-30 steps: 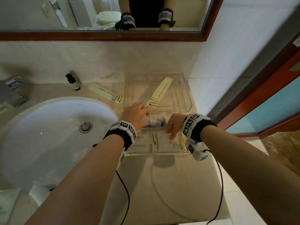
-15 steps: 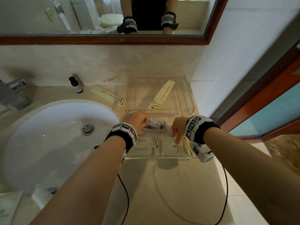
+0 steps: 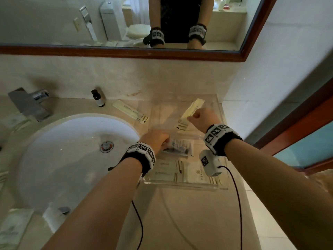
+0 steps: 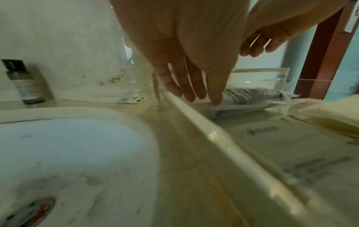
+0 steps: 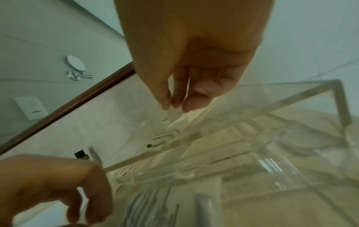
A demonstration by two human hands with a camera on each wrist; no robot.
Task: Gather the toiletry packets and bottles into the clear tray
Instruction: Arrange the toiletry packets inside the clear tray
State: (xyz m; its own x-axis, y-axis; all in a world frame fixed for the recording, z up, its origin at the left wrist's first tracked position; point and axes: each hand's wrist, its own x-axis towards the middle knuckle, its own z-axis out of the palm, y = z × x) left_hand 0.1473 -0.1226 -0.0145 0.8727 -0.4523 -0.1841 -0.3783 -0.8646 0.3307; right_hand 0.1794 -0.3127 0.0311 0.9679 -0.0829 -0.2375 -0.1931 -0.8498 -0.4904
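Observation:
The clear tray (image 3: pixel 185 184) stands on the counter right of the sink. A clear-wrapped printed packet (image 3: pixel 179 147) lies across its middle, and my left hand (image 3: pixel 166 141) pinches its left end, thumb and fingertips (image 4: pixel 189 96) on the white edge. My right hand (image 3: pixel 191 118) is at the back compartment, fingertips (image 5: pixel 167 104) closed on a long yellow packet (image 3: pixel 191 110) that leans there. Flat cream packets (image 3: pixel 171 171) lie in the front compartment. Left of the tray, a second long yellow packet (image 3: pixel 130 113) lies on the counter. A small dark-capped bottle (image 3: pixel 98 98) stands by the wall.
The white basin (image 3: pixel 72 159) with its drain fills the left, the chrome tap (image 3: pixel 30 103) behind it. A wood-framed mirror (image 3: pixel 126 53) hangs above the backsplash. The side wall runs close to the tray's right. Bare counter (image 3: pixel 189 217) lies in front of the tray.
My right hand has left the clear-wrapped packet's right end and moved back to the long yellow packet. My left hand stays on the clear-wrapped packet.

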